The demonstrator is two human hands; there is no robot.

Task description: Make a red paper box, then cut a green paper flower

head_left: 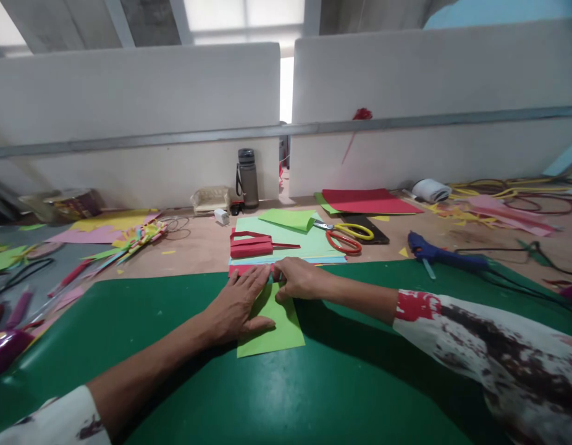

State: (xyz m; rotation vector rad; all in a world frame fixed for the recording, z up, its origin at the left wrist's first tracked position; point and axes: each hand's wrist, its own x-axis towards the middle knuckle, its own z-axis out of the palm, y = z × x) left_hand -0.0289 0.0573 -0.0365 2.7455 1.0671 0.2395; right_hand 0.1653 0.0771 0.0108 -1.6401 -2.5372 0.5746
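A light green sheet of paper (279,337) lies on the green mat (175,346) in front of me. My left hand (237,303) rests flat on its left part, with the thumb stretched across it and the fingertips at its far end. At that far end my right hand (299,278) has its fingers curled and closed on the paper; the fingertips are partly hidden. Just beyond both hands are folded red paper pieces (251,246) on a stack of pale green sheets (290,238). Another bright green piece (288,218) lies on that stack beside yellow-and-red-handled scissors (351,232).
A blue glue gun (446,254) with a black cord lies to the right. Red sheets (369,201) and a dark phone-like slab (372,230) are behind. A grey bottle (248,179) stands by the white partition (142,93). Paper scraps and pens (70,276) are at left.
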